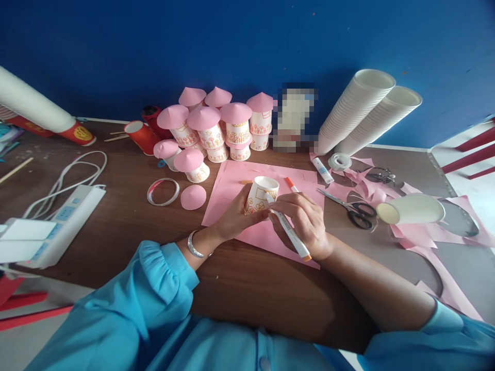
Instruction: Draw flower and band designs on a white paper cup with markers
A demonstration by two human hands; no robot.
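Note:
My left hand (235, 214) is wrapped round a small white paper cup (261, 194) with orange drawings, tilted over a pink paper sheet (266, 234). In my right hand (305, 221) I grip a white marker with an orange end (292, 234); its tip touches the cup's side. The marker's orange cap (291, 184) lies on the pink sheet just behind the cup.
Several decorated cups with pink cone lids (216, 126) stand at the back. Two long stacks of white cups (363, 111) lean on the blue wall. Scissors (353, 208), a lying cup (412, 208), pink scraps, a glue stick (322, 170), tape (339, 162) sit right. A power strip (50, 226) lies left.

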